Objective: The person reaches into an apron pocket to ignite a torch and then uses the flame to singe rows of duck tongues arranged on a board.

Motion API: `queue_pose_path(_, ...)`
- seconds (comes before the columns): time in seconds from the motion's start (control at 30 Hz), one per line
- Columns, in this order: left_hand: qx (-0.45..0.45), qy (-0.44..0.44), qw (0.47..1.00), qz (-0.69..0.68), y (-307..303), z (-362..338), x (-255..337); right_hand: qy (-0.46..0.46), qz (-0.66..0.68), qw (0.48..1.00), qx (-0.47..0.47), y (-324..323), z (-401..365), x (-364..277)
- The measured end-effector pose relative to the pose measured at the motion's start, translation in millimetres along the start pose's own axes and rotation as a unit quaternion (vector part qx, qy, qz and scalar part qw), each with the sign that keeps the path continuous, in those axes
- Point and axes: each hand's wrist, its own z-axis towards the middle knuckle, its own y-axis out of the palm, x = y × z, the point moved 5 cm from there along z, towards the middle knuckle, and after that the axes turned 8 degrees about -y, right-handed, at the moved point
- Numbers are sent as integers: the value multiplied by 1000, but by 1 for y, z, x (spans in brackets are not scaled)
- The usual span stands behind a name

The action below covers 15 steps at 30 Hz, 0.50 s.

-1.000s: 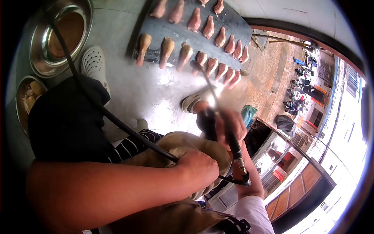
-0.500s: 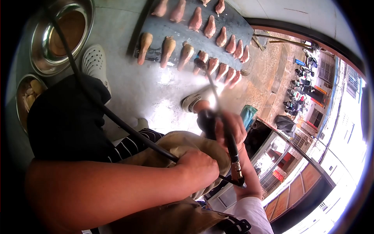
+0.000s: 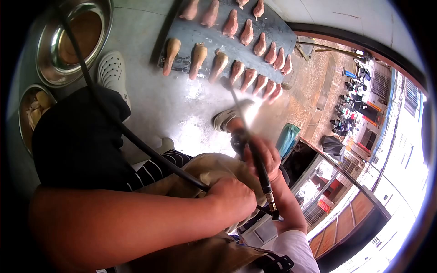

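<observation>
The right hand had its fingers wrapped around the black handle of a wand, whose thin rod ran away from the body, slanting up and to the left in the view. Its long axis pointed at the near row of drumsticks, crossing that row rather than lying along it, and the blurred tip was just beside the lower ends of the third and fourth drumsticks counted from the left; whether it touched either could not be told. The right hand was the nearer of the two to the meat, with the length of the rod between its fingers and the row. The left hand was closed in a fist around the black hose, lower and closer to the lap, well apart from the drumsticks. From that fist the hose reached back across the leg to the upper left, and on its other side it led toward the metal fitting behind the handle. The drumsticks lay in rows on a dark board, beyond both hands, their narrow ends in the near row turned toward the person.
</observation>
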Motion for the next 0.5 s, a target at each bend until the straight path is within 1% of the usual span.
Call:
queue_pose_path(0.1, -4, 0, 1000, -6, -1, -1, 0, 48, 49, 997, 20, 5, -5, 3)
queue_pose_path(0.2, 6, 6, 1000, -8, 3, -1, 0, 31, 44, 999, 7, 6, 9, 1)
queue_pose_path(0.3, 6, 9, 1000, -10, 1, -2, 0, 36, 64, 997, 7, 12, 11, 6)
queue_pose_path(0.4, 11, 7, 1000, -11, -1, -1, -1, 8, 88, 996, -5, 17, 13, 10)
queue_pose_path(0.47, 15, 5, 1000, -12, -1, -1, -1, 6, 95, 995, -7, 17, 17, 10)
queue_pose_path(0.5, 44, 8, 999, -7, -1, -2, -1, 5, 98, 995, -8, 17, 18, 10)
